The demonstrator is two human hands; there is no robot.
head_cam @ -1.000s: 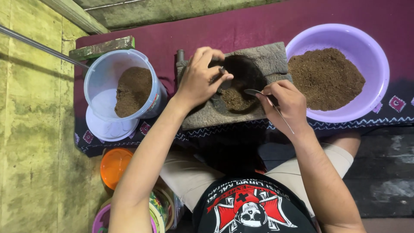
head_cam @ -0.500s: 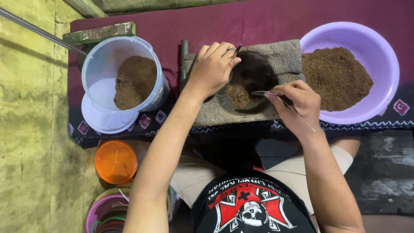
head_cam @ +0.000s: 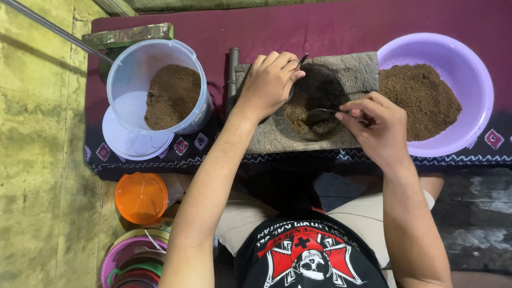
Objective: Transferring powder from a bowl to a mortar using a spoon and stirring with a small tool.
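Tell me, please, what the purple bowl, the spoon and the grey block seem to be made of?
Purple bowl: likely plastic, smooth with a soft sheen. Spoon in the right hand: probably metal, thin, dark and shiny. Grey block: looks like stone or concrete, rough and matt.

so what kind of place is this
Likely a home floor workspace for hand-processing brown powder: a stone slab on a maroon cloth, a purple basin, bare yellowed floor.

Rough grey stone slab (head_cam: 341,72), glossy metal spoon (head_cam: 320,113), smooth lilac plastic basin (head_cam: 472,69), matt maroon cloth (head_cam: 330,26).
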